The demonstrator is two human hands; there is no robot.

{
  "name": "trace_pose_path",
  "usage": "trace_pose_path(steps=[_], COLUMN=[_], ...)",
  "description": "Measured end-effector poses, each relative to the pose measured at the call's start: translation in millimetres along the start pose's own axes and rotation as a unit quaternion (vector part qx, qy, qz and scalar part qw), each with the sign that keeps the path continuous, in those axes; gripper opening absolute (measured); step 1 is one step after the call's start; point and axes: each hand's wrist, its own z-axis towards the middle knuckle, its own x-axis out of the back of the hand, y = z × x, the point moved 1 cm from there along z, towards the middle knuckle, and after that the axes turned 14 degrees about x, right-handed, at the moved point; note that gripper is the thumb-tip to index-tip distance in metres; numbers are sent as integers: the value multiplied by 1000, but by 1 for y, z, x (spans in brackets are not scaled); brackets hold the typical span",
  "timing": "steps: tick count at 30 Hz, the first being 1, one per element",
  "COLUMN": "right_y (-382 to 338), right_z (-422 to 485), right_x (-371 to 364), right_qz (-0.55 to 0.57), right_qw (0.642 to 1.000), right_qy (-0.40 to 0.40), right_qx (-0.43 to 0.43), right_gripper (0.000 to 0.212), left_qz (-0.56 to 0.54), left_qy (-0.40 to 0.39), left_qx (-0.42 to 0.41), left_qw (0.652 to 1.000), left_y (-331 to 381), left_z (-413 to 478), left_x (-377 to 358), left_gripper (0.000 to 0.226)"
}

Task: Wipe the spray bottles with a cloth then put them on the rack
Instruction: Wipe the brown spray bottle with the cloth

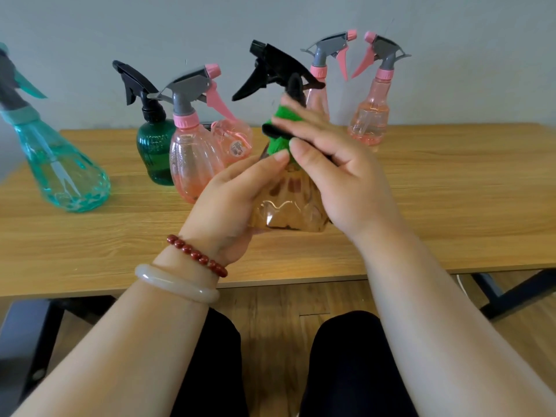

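Observation:
A clear amber spray bottle (pixel 285 206) with a black trigger head is held above the table's front edge. My left hand (pixel 234 203) grips its body from the left. My right hand (pixel 334 164) presses a green cloth (pixel 281 136) against the bottle's neck, fingers laid flat over it. On the table behind stand a teal bottle (pixel 60 164) at the far left, a dark green bottle (pixel 155 149) with a black head, a pink bottle (pixel 192 158) with a grey head, and two tall pink bottles (pixel 371 115) at the back right. No rack is in view.
The wooden table (pixel 451 206) runs across the view against a grey wall. Another pink bottle (pixel 233 139) lies behind the front pink one. Black table legs (pixel 511 293) stand at the right, and my knees in dark trousers are below the table edge.

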Motion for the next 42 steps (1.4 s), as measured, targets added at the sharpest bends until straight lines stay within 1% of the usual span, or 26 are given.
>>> trace_pose_path(steps=[4, 8, 10, 12, 14, 17, 19, 21, 22, 23, 24, 25, 26, 28, 29, 30, 33, 35, 37, 40, 41, 42], right_y=[4, 6, 2, -3, -6, -7, -7, -8, -9, -9, -9, -9, -9, -11, -12, -15, -20, -23, -26, -24, -20, -16], right_z=[-17, -2, -1, -10, -26, -45, -48, -42, -38, -34, -30, -27, -24, -20, -18, -16, -9, -8, -11, -24, -26, -25], right_x=[-6, 1, 1, -2, -9, -21, -25, -25, -24, -22, -20, -18, -18, -16, -15, -14, -12, -14, -22, -32, -29, -26], right_qz=[33, -15, -21, 4, 60, 88, 113, 133, 135, 132, 121, 102, 83, 58, 45, 26, -49, -64, -83, -143, -136, -100], right_qw=[999, 998, 999, 999, 997, 993, 987, 980, 977, 975, 974, 975, 976, 974, 973, 974, 979, 980, 981, 972, 971, 974], right_qy=[21, 34, 31, 29, 39, 78, 110, 141, 157, 171, 182, 188, 193, 212, 217, 215, 187, 176, 173, 168, 171, 180], right_qx=[-14, -42, -37, -22, -12, -2, -14, -34, -44, -53, -57, -58, -58, -63, -66, -69, -71, -60, -13, 86, 100, 90], right_gripper=[31, 32, 32, 31, 31, 30, 29, 28, 27, 27, 27, 28, 29, 30, 30, 29, 28, 29, 30, 33, 33, 32], left_qz=[13, 19, -6, 5, 42, -3, -25, -31, -38, -37, -30, -13, 14, 79, 94, 98, 83, 68, 50, 20, 19, 17], left_qy=[14, 6, -2, -10, -2, -7, -10, -39, -66, -87, -90, -68, -30, 67, 95, 104, 72, 58, 50, 47, 48, 50], left_qx=[9, 13, 4, -9, -24, -8, -3, -2, -6, -16, -22, -29, -32, -34, -31, -19, 19, 17, 13, 19, 20, 20], left_qw=[1000, 1000, 1000, 1000, 999, 1000, 1000, 999, 997, 995, 995, 997, 999, 994, 991, 989, 994, 996, 997, 999, 998, 998], left_y=[-2, -14, -14, -10, -5, -4, -6, -8, -8, -8, -6, -5, -3, -1, -1, -2, -8, -10, -7, -3, -4, -5], left_z=[0, -2, -2, -2, -3, -3, -1, 0, -1, -1, -2, -2, -2, -3, -4, -5, -8, -7, -6, -6, -6, -7], left_x=[3, -4, -3, 1, 7, 16, 18, 16, 13, 10, 6, 4, 3, 4, 4, 4, -3, -5, -4, -3, -3, -4], left_gripper=[45, 45, 38, 33, 27, 30, 33, 36, 35, 33, 34, 37, 41, 52, 54, 54, 54, 54, 46, 36, 34, 33])
